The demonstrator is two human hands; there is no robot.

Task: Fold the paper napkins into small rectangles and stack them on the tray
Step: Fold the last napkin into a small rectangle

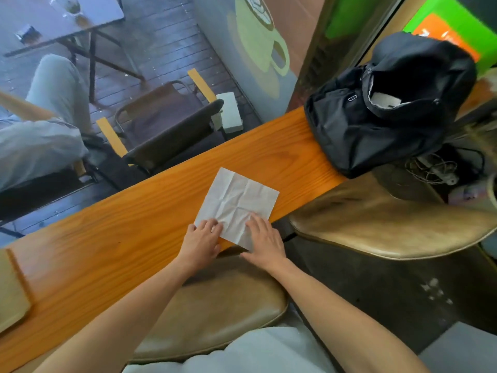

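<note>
Your left hand (200, 242) and right hand (265, 242) lay flat, fingers straight, pressing the unfolded paper napkin (236, 205) at the wooden counter's (121, 238) near edge, near the black backpack (384, 109).

A single wide-angle view is given, taken from the person's head and directed forward and steeply down. The wooden counter (134, 224) is seen close below, running diagonally across the picture, with both forearms entering from the bottom edge. Straight lines are bent toward the edges. No second view is provided.
</note>
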